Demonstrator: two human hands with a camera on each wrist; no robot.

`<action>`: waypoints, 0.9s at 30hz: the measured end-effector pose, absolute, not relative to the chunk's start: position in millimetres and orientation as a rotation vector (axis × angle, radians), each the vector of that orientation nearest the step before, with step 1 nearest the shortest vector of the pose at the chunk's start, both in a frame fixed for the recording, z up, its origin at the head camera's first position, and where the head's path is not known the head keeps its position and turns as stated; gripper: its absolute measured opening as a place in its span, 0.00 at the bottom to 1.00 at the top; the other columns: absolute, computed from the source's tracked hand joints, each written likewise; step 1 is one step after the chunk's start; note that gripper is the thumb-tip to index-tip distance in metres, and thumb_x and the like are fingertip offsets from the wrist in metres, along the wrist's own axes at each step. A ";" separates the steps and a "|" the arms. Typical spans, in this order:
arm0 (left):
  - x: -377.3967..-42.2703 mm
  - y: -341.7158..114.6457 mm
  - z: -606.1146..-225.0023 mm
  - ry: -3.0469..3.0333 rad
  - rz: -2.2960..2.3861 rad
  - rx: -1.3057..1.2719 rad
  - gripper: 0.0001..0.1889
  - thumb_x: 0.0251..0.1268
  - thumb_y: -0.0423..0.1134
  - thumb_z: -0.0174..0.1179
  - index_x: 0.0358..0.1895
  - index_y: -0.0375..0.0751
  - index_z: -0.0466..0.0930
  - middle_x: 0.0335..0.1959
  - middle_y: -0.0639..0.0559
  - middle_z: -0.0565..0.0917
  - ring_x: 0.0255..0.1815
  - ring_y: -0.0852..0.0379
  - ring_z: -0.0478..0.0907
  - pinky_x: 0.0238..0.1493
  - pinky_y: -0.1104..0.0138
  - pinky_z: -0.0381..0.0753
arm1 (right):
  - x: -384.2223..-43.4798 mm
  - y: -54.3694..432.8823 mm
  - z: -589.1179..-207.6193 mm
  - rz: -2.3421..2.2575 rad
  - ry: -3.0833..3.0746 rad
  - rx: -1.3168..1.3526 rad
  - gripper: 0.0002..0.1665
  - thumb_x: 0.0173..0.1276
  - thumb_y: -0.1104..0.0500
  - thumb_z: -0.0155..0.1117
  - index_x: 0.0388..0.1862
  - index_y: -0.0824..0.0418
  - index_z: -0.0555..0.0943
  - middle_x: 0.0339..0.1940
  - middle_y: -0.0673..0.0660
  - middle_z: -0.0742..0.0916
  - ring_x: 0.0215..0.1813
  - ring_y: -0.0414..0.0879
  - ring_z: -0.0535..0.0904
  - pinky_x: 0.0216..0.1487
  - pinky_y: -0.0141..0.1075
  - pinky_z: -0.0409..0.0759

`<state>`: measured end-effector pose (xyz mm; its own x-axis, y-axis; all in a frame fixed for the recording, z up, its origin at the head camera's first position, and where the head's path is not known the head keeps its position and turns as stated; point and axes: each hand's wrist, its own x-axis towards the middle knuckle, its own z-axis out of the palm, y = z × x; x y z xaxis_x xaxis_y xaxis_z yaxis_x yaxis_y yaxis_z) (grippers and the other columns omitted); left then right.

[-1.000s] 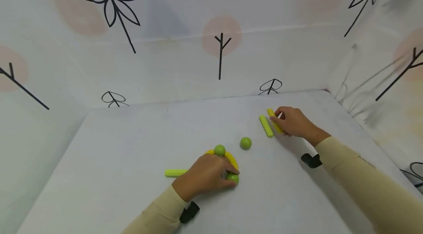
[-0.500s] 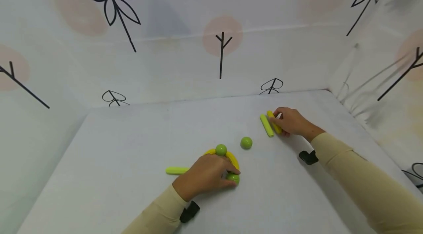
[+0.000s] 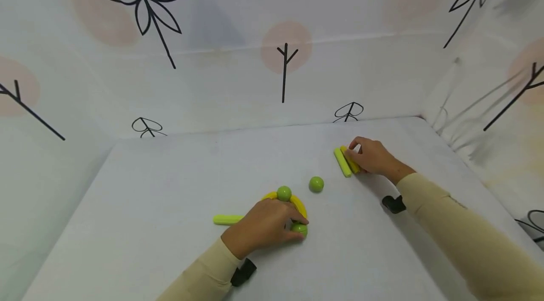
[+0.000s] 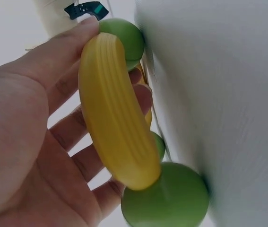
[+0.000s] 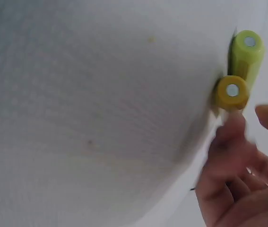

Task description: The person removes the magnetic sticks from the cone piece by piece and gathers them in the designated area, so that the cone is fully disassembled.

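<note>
Green balls (image 3: 316,184), three in the head view: one loose at 2 o'clock of the left hand (image 3: 264,223), two at its 1 and 3 o'clock beside yellow curved rods (image 4: 117,118), two of which show overhead; straight lime rods (image 3: 342,163), two: one at the left hand's 9 o'clock, partly hidden, one beyond the loose ball at 2 o'clock; straight yellow rod (image 5: 232,93), one, close alongside the latter, pinched by the right hand (image 3: 370,156); left hand half-curled, gripping a curved rod, thumb against a ball; black wrist devices (image 3: 244,272), two.
</note>
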<state>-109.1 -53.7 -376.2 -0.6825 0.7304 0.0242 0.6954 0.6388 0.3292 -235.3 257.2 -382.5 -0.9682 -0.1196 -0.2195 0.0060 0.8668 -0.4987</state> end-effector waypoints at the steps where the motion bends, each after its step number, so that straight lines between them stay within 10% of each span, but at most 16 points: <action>1: -108.8 -54.8 -376.1 2.744 0.474 1.205 0.16 0.56 0.53 0.73 0.49 0.58 0.89 0.45 0.68 0.88 0.50 0.73 0.81 0.53 0.72 0.78 | -232.0 254.4 -379.9 -0.758 2.838 -0.103 0.20 0.79 0.50 0.52 0.57 0.64 0.72 0.36 0.61 0.81 0.29 0.47 0.76 0.28 0.35 0.77; 18: -75.1 -91.8 -370.9 3.046 0.172 1.257 0.10 0.56 0.54 0.73 0.39 0.58 0.89 0.23 0.63 0.74 0.16 0.69 0.61 0.18 0.77 0.59 | -144.6 135.7 -366.8 -0.716 2.715 -0.923 0.19 0.72 0.57 0.65 0.61 0.54 0.81 0.59 0.52 0.81 0.29 0.36 0.73 0.34 0.27 0.77; 27: -75.6 -104.1 -377.9 3.055 0.203 1.197 0.09 0.58 0.51 0.72 0.39 0.55 0.89 0.30 0.64 0.87 0.23 0.71 0.77 0.23 0.78 0.70 | -143.7 131.2 -375.1 -0.642 2.680 -0.963 0.22 0.72 0.57 0.64 0.64 0.53 0.79 0.60 0.51 0.79 0.35 0.37 0.75 0.39 0.28 0.77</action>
